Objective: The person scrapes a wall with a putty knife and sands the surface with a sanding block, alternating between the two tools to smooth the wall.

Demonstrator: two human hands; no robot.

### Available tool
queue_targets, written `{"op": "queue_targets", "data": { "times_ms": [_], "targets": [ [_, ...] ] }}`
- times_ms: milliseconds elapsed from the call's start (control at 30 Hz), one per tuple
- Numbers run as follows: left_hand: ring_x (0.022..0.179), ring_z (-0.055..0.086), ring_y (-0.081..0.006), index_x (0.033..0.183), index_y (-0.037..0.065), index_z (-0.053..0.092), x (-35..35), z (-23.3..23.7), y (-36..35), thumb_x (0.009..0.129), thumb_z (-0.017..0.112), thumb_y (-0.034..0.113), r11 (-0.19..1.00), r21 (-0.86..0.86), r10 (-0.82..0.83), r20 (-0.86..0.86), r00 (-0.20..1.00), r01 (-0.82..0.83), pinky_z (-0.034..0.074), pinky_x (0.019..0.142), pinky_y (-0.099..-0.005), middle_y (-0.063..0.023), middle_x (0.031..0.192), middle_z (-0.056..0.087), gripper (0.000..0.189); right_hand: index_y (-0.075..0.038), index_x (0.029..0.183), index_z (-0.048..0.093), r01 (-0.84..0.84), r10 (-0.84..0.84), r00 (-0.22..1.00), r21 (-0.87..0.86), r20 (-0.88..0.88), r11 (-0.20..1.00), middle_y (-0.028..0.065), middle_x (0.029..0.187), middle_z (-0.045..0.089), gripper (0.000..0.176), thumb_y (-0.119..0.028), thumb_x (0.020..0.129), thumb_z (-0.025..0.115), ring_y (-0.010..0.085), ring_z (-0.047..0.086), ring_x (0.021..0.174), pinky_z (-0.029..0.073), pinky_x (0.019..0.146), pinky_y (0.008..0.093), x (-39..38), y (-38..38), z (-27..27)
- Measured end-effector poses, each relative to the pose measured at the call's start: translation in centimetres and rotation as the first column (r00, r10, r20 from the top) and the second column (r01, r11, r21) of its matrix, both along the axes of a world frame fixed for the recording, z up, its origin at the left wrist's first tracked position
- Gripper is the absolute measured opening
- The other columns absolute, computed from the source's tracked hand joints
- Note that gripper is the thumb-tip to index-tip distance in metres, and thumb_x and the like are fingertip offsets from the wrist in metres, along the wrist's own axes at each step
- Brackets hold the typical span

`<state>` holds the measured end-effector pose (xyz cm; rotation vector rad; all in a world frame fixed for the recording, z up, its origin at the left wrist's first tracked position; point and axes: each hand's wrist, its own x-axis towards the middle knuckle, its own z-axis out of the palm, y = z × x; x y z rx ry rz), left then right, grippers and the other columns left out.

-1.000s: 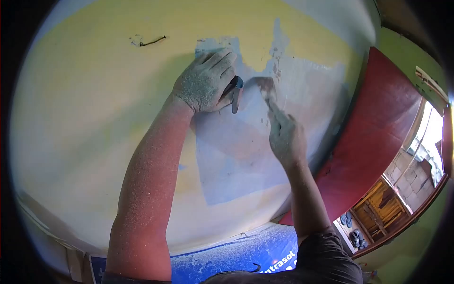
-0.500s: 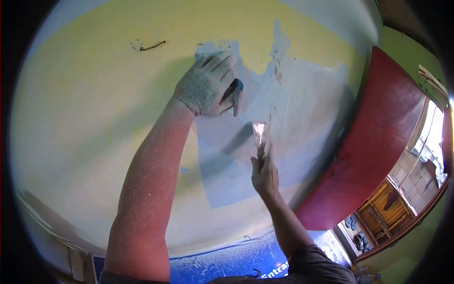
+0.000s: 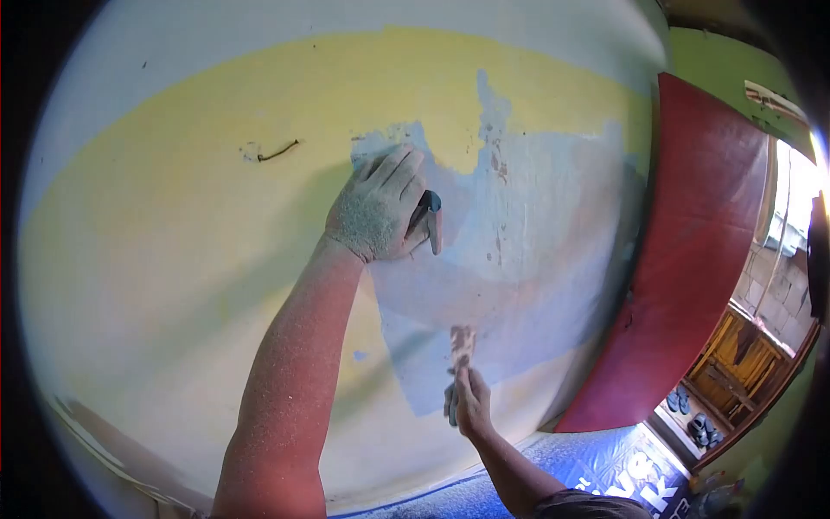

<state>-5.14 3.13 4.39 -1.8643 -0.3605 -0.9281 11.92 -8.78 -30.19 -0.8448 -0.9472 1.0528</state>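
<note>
Clasped round its handle, your right hand (image 3: 468, 405) holds the knife (image 3: 462, 340) blade-up against the near edge of the blue patch (image 3: 536, 225), flat enough to ride the wall (image 3: 173, 259). Farther up, your left hand (image 3: 376, 208) braces on the wall, gripping a scraper (image 3: 431, 223).

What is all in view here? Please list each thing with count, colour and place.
wall: one, yellow, fills the view.
scraped patch: one, pale blue-grey, middle of wall.
bent nail: one, dark, upper left of wall.
red panel: one, red, right of wall.
floor sheet: one, blue with white letters, bottom.
shoes: several, dark, by doorway, lower right.
small tool: one, blue-grey, above the middle.
scraper: one, metal blade, on patch's lower part.
left hand: one, dusty, on the wall, holding small tool.
right hand: one, lower middle, gripping scraper.
</note>
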Motion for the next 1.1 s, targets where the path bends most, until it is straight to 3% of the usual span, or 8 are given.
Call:
{"op": "queue_targets", "data": {
  "times_ms": [133, 300, 533, 633, 900, 933, 1033, 1100],
  "targets": [
    [0.149, 0.058, -0.0384, 0.118, 0.004, 0.068, 0.1, -0.1, 0.0, 0.084, 0.086, 0.034, 1.0, -0.023, 0.006, 0.003, 1.0, -0.006, 0.049, 0.118, -0.0557, -0.019, 0.152, 0.063, 0.049, 0.002, 0.137, 0.058, -0.029, 0.028, 1.0, -0.231, -0.008, 0.973, 0.0078, 0.081, 0.061, 0.034, -0.023, 0.115, 0.063, 0.014, 0.054, 0.048, 0.046, 0.043, 0.0308, 0.1, -2.5, -4.5],
    [0.149, 0.058, -0.0381, 0.119, 0.004, 0.068, -0.1, -0.1, 0.0, 0.084, 0.086, 0.034, 1.0, -0.02, -0.003, 0.007, 1.0, 0.003, 0.049, 0.118, -0.0557, -0.0185, 0.152, 0.063, 0.049, 0.001, 0.163, 0.042, 0.071, -0.05, 0.988, -0.137, 0.147, 0.988, 0.0107, 0.097, 0.062, 0.067, 0.003, 0.099, 0.061, 0.0153, 0.06, 0.057, 0.053, 0.049, 0.0314, 2.5, -4.9, -3.3],
    [0.148, 0.059, -0.0387, 0.119, 0.004, 0.069, 0.2, 0.0, -0.2, 0.084, 0.086, 0.033, 0.999, -0.021, -0.032, 0.022, 0.999, 0.032, 0.049, 0.118, -0.0558, -0.0189, 0.149, 0.064, 0.048, 0.001, 0.163, 0.048, 0.145, -0.076, 0.872, -0.105, 0.484, 0.984, 0.012, 0.107, 0.069, 0.065, -0.009, 0.102, 0.069, 0.0166, 0.069, 0.075, 0.058, 0.064, 0.0353, 9.2, -5.1, -3.1],
    [0.148, 0.059, -0.0389, 0.118, 0.004, 0.07, 0.0, 0.0, -0.2, 0.084, 0.085, 0.032, 0.999, -0.02, -0.037, 0.015, 0.999, 0.037, 0.049, 0.118, -0.0555, -0.0193, 0.15, 0.064, 0.047, 0.008, 0.16, 0.049, 0.132, -0.075, 0.867, -0.082, 0.493, 0.988, 0.0109, 0.103, 0.066, 0.062, -0.004, 0.101, 0.067, 0.0152, 0.065, 0.07, 0.056, 0.061, 0.0316, 10.5, -5.8, -3.2],
    [0.145, 0.059, -0.0353, 0.108, 0.004, 0.075, 0.1, 0.2, -0.3, 0.089, 0.083, 0.038, 0.999, 0.041, -0.005, 0.012, 1.0, 0.005, 0.049, 0.119, -0.0513, -0.0175, 0.145, 0.066, 0.039, 0.0, 0.159, 0.055, 0.007, 0.043, 0.884, -0.105, 0.465, 0.994, 0.011, 0.112, 0.068, 0.058, -0.01, 0.103, 0.069, 0.0143, 0.069, 0.084, 0.058, 0.07, 0.0318, 9.4, -7.1, -2.8],
    [0.144, 0.062, -0.0386, 0.116, 0.007, 0.068, 0.0, 0.1, -0.4, 0.083, 0.085, 0.022, 0.999, -0.001, -0.032, 0.024, 0.999, 0.032, 0.049, 0.118, -0.0531, -0.0169, 0.147, 0.068, 0.04, -0.001, 0.159, 0.054, -0.032, 0.079, 0.89, -0.111, 0.449, 0.993, 0.0106, 0.114, 0.068, 0.058, -0.009, 0.104, 0.068, 0.0144, 0.069, 0.085, 0.059, 0.07, 0.0321, 8.9, -7.6, -2.5],
    [0.143, 0.062, -0.0378, 0.114, 0.009, 0.067, 0.3, 0.1, -0.8, 0.083, 0.084, 0.019, 0.996, -0.056, -0.066, 0.059, 0.996, 0.069, 0.048, 0.118, -0.0528, -0.0161, 0.149, 0.067, 0.037, -0.003, 0.161, 0.053, -0.12, 0.148, 0.897, -0.094, 0.416, 0.988, 0.0081, 0.12, 0.065, 0.058, -0.002, 0.105, 0.066, 0.0127, 0.068, 0.094, 0.057, 0.08, 0.0298, 7.9, -10.0, -1.9],
    [0.118, 0.072, -0.0376, 0.111, 0.011, 0.067, 1.5, -1.9, -1.6, 0.083, 0.084, 0.013, 0.983, -0.053, -0.162, 0.174, 0.971, 0.173, 0.054, 0.102, -0.052, -0.0121, 0.123, 0.074, 0.033, -0.004, 0.162, 0.052, -0.142, 0.154, 0.887, -0.061, 0.436, 0.988, 0.0073, 0.121, 0.065, 0.059, 0.001, 0.105, 0.066, 0.0117, 0.067, 0.098, 0.055, 0.085, 0.028, 8.1, -11.7, -2.2]
  ]
}}
